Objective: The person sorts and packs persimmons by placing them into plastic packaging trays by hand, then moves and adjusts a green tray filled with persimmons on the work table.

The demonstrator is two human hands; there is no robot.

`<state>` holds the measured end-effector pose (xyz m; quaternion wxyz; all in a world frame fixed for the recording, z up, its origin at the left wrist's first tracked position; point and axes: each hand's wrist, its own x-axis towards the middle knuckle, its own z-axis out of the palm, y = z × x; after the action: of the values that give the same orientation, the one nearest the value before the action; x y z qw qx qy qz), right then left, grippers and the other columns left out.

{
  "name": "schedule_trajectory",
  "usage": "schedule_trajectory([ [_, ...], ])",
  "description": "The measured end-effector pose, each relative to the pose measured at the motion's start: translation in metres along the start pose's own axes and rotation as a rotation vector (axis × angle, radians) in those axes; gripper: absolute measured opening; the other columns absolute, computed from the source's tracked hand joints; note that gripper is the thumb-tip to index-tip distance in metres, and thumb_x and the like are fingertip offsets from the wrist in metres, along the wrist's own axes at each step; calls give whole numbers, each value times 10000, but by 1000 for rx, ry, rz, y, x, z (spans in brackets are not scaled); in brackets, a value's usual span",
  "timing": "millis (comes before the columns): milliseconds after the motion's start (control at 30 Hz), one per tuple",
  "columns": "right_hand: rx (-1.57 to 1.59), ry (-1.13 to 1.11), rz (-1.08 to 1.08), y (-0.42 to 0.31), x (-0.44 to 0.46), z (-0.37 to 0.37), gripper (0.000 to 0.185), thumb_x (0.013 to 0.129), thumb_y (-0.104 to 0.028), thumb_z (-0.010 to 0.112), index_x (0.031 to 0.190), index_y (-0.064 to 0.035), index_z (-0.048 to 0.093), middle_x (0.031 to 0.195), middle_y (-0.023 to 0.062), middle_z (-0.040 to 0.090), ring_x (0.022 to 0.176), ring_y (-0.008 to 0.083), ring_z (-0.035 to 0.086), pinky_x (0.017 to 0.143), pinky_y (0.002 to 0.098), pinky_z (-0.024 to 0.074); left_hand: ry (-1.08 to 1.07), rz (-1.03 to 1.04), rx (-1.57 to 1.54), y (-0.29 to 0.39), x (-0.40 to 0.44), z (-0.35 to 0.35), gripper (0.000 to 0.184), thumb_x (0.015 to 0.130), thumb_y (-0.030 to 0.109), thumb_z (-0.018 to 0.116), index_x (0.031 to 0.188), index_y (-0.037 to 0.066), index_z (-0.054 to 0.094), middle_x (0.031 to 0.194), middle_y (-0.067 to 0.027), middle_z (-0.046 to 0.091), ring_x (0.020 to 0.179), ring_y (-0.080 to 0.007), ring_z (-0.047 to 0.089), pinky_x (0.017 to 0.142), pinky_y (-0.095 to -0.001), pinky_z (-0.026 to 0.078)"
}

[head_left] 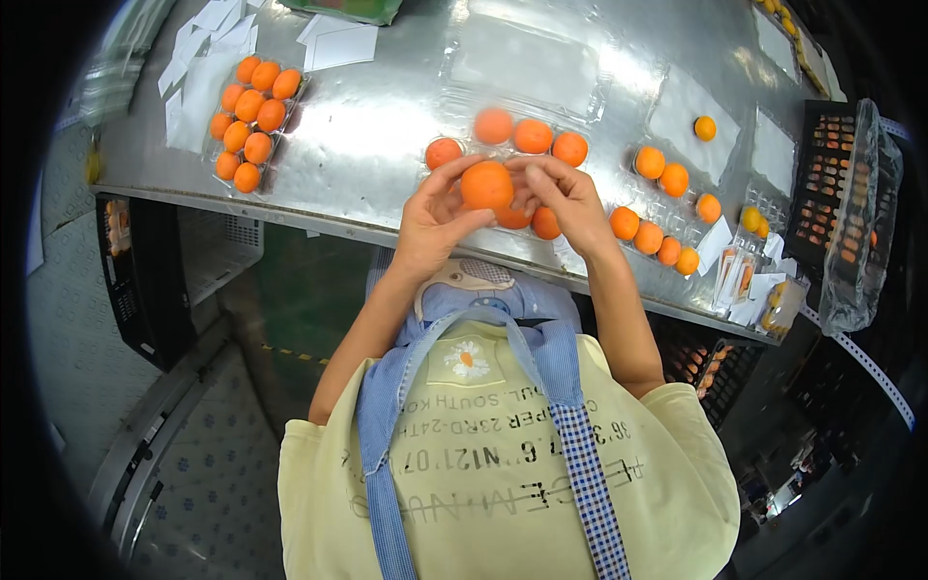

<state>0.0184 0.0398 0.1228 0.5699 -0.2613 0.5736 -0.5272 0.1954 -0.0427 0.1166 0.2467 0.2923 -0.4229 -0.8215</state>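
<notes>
An orange [486,186] is held up over the near edge of the metal table, between the thumb and fingers of my left hand [432,215]. Close against its right side, my right hand [568,201] has its thumb and fingers bent together; whatever lies between them is too small or hidden to tell. Behind and below my hands, more oranges sit in a clear plastic tray, among them one orange [444,153] at the left and another orange [570,148] at the right. My hands hide part of this tray.
A filled clear tray of oranges [249,104] stands at the left, beside white paper sheets [340,44]. To the right are partly filled trays with oranges [649,238] and a lone orange [705,128]. Black crates [824,184] flank the table. An empty clear tray [527,68] lies behind.
</notes>
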Motion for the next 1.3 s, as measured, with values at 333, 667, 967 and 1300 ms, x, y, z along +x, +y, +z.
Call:
schedule_trajectory([
  [333,-712,186,-177,8,15,19,492,738,-245,745,1123,-9,551,1028,162,612,933,280,624,753,371,507,146,137,992,16,16,-24,630,732,38,729,1310,114,490,1232,-79,504,823,-158,562,689,-276,494],
  [667,-1175,154,-463,27,42,23,301,742,-183,700,1000,-74,590,927,75,604,886,266,601,654,391,489,-17,171,1473,3,51,-50,452,768,183,723,1189,107,576,1105,-109,542,934,-299,587,769,-370,499],
  [967,-906,279,-479,27,25,3,184,795,-124,641,976,-90,642,929,67,649,851,255,632,668,357,513,-311,238,1557,24,64,-60,442,732,125,717,1148,126,567,1125,-88,548,920,-312,603,781,-382,508],
  [1300,-898,350,-516,39,14,-27,164,815,-26,637,977,-43,654,882,73,650,705,183,640,616,274,522,-530,138,1461,45,78,-69,514,676,-33,683,1152,117,564,1150,-76,575,917,-283,629,769,-373,518],
])
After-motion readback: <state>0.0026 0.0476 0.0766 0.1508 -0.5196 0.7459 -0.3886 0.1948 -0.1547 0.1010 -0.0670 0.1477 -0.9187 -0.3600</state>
